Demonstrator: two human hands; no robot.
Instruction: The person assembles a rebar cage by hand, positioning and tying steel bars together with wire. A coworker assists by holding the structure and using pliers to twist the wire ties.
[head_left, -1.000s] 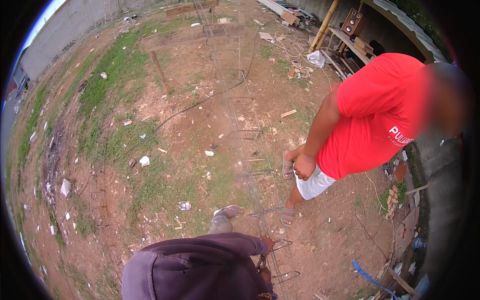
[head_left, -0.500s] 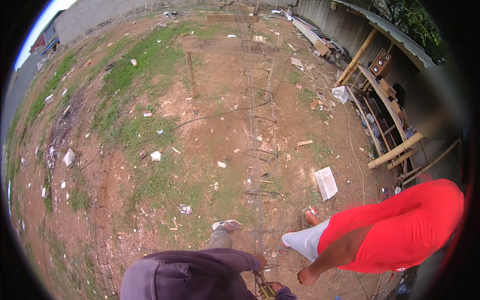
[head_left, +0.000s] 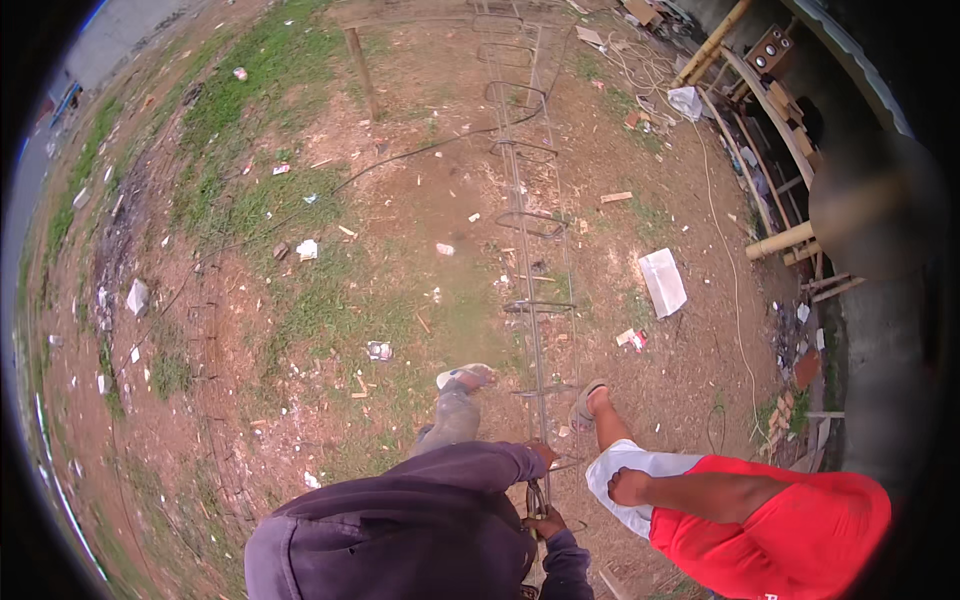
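Observation:
A long rebar cage (head_left: pixel 535 305), thin steel rods with bent stirrups spaced along it, runs from far ahead down to my hands. My left hand (head_left: pixel 544 455), in a purple sleeve, closes on the cage near its close end. Just nearer to me, my right hand (head_left: pixel 546 522) is closed round the same rods. Between the hands is a dark bunch of bent steel, too small to make out. My foot (head_left: pixel 465 376) in a light sandal stands left of the cage. On its right a person (head_left: pixel 770 515) in a red shirt stands with one hand at the shorts.
A wooden post (head_left: pixel 362 72) stands ahead. A dark cable (head_left: pixel 400 152) crosses the ground and the cage. A white slab (head_left: pixel 662 283) lies on the right, below tangled rope (head_left: pixel 640 65). A bamboo-framed shelf (head_left: pixel 775 120) with a speaker (head_left: pixel 768 48) lines the right side.
The view has tipped down, so the ground and cage sit higher in the picture. The person in red has leaned lower and raised the lowered hand to the shorts. Yellowish handle-like pieces by my hands no longer show.

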